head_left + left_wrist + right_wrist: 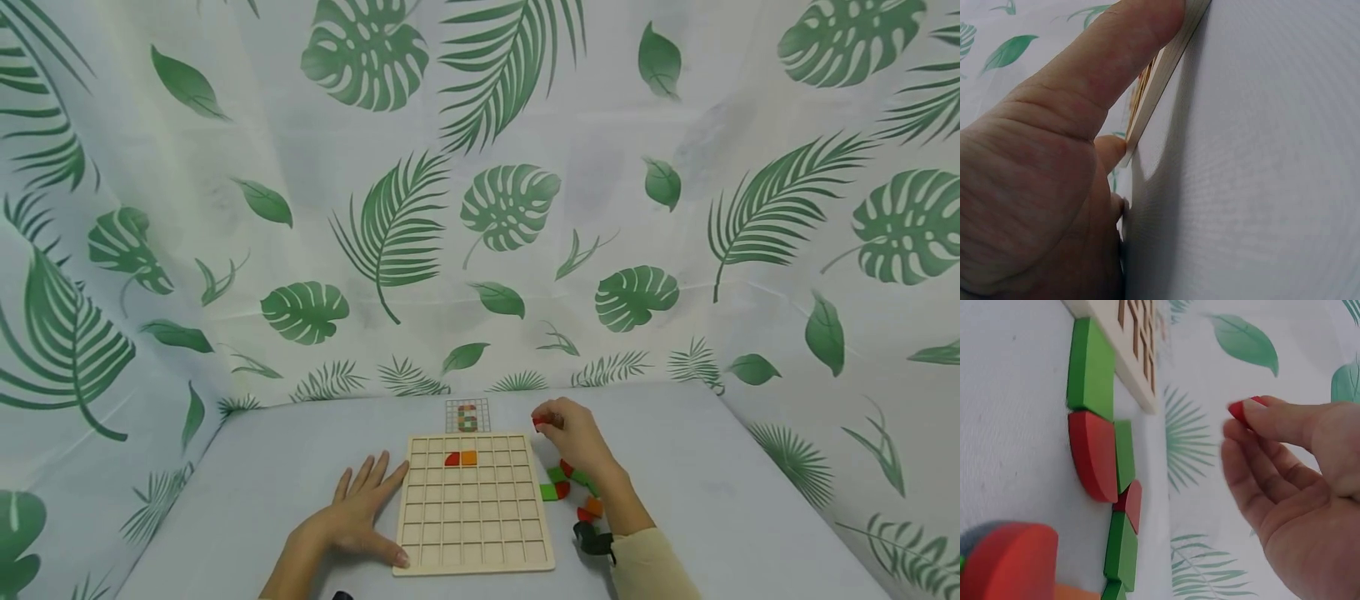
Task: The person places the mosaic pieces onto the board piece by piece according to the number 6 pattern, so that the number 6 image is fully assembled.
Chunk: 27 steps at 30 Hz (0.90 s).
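Pale wooden grid board (pixel 474 510), flat on white-covered table (pixel 750 517), mostly bare-celled; left hand (pixel 360 508) at its left edge, splayed, with thumb and forefinger touching the wood, gripping nothing; right hand (pixel 576 435) raised near its far right corner, in a thumb-and-fingertip pinch. White printed grid card (pixel 468 416) beyond the far edge; loose green blocks (pixel 1090 365), red quarter-round pieces (pixel 1094 456) and orange block (pixel 594 507) to the right, unplaced. Seated side by side near the far edge, orange square tile (pixel 468 457) and red quarter-round tile (pixel 452 459); in the pinch, small red piece (pixel 1239 412), partly hidden; apparently an early stage.
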### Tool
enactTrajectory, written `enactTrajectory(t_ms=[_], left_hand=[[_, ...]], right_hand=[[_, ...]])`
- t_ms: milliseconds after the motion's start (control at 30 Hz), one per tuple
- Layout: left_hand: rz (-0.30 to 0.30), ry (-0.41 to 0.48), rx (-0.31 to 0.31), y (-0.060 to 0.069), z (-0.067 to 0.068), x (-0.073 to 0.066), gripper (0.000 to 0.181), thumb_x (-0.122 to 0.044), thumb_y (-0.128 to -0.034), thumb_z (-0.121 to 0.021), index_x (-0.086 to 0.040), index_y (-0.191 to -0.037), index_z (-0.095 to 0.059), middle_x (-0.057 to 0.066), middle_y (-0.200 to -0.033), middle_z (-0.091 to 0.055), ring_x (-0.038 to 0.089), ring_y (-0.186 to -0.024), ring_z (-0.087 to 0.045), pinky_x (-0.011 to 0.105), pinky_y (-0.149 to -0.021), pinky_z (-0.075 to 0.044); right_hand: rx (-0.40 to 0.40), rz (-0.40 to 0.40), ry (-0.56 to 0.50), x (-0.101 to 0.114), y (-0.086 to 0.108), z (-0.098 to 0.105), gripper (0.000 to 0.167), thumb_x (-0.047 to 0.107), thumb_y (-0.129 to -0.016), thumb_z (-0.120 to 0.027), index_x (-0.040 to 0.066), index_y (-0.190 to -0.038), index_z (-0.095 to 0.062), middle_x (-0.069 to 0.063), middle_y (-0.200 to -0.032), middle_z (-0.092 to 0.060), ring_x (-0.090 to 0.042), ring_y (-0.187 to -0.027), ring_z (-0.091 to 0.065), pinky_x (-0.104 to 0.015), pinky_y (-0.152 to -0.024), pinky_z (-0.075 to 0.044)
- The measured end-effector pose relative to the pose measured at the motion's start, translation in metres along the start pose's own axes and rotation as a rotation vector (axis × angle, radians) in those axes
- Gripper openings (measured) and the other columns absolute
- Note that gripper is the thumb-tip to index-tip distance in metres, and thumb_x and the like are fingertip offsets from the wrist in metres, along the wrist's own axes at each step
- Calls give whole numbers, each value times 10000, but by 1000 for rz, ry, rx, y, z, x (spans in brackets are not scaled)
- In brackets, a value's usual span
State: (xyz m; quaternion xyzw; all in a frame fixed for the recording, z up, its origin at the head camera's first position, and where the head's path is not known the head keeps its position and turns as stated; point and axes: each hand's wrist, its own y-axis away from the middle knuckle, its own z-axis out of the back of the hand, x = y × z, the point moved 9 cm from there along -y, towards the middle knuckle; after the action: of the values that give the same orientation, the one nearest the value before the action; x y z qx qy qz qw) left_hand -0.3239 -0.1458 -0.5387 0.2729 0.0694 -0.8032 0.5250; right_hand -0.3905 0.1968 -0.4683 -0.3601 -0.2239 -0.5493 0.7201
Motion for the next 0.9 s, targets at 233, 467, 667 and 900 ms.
enactTrajectory(t_ms=[233,467,667,900], left_hand=[[-3,0,-5,-2,0,1,1404,-717,-558,-912,-216,-1674,-224,228,-1744,-22,483,-1605,40,748,-1228,56],[14,-2,-4,-3,-1,2,1411,-731,-543,-909,-222,-1672,-232,220,-1746,-31,476,-1608,36,743,-1230,64],[16,-3,-2,-2,-1,1,1410,-731,-542,-910,-224,-1671,-235,221,-1745,-28,476,-1608,38,743,-1229,65],[12,-5,-5,0,1,-1,1403,-699,-556,-924,-208,-1672,-230,233,-1742,-27,487,-1603,38,753,-1224,57]], right_hand=[[-113,75,-76,12,1,11,211,0,-958,-713,83,-1145,-764,-62,-1046,-731,-186,-847,-645,-220,-687,-550],[-165,46,-159,16,-1,12,314,29,-980,-701,103,-1283,-663,-98,-1076,-687,-282,-904,-712,-197,-718,-575],[-242,77,-188,29,-1,15,214,66,-928,-778,78,-1130,-707,-67,-1008,-754,-190,-868,-706,-206,-754,-585],[-222,93,-226,37,-3,1,197,46,-937,-760,72,-1132,-761,-57,-1023,-782,-185,-905,-729,-199,-749,-587]])
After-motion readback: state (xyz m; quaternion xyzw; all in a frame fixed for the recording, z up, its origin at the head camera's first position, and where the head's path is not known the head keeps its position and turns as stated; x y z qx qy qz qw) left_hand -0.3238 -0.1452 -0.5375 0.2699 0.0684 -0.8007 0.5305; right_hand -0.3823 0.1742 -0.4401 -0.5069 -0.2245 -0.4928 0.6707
